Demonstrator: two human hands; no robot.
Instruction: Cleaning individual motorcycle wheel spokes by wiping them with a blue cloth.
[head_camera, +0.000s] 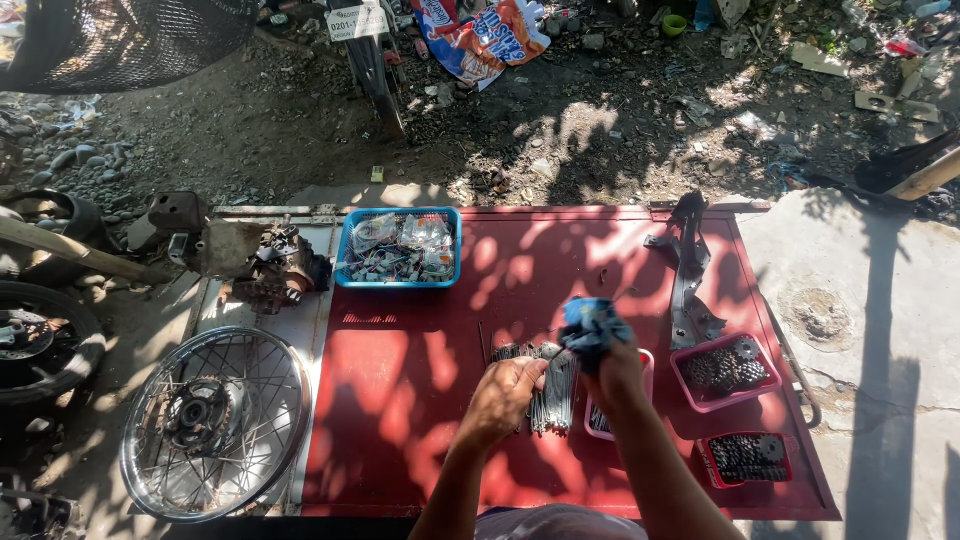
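Note:
My left hand (503, 396) is closed around a bundle of thin metal spokes (552, 392) that lie over the red sheet-metal surface (410, 400). My right hand (618, 370) grips a crumpled blue rag (592, 328) pressed against the upper ends of the spokes. Partly hidden under my right forearm is a pink tray (598, 420) with more spokes in it.
A blue basket (398, 247) of small bagged parts stands at the back. Two pink trays of sprockets (724, 371) (746, 459) sit at right, beside a grey metal bracket (688, 270). A spoked wheel (213, 422) and an engine part (262, 264) lie at left.

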